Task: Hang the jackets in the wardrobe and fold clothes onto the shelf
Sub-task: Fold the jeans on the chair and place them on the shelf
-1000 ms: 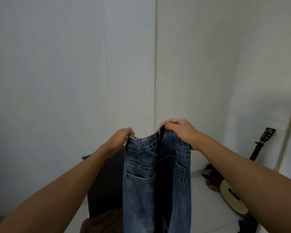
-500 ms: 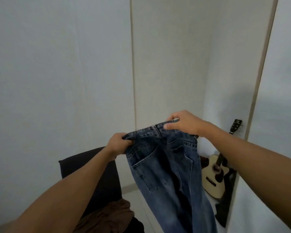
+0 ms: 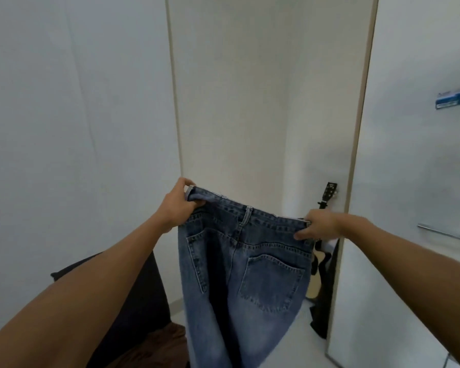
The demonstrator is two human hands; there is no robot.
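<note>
— Both hands gripped what?
— I had my left hand (image 3: 179, 204) and right hand (image 3: 319, 227) pinching the jeans (image 3: 239, 274) waistband, spread mid-air, legs hanging. A loose pinch could drop them; beyond, the guitar (image 3: 327, 203) might snag a swinging leg.

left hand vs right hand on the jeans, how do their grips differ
The left hand sits higher, bunching its end of the jeans' waistband in curled fingers. The right hand sits lower, pinching the other end, its thumb lying flat along the denim. Both hold the waistband stretched wide, with the back pockets facing the camera.
</note>
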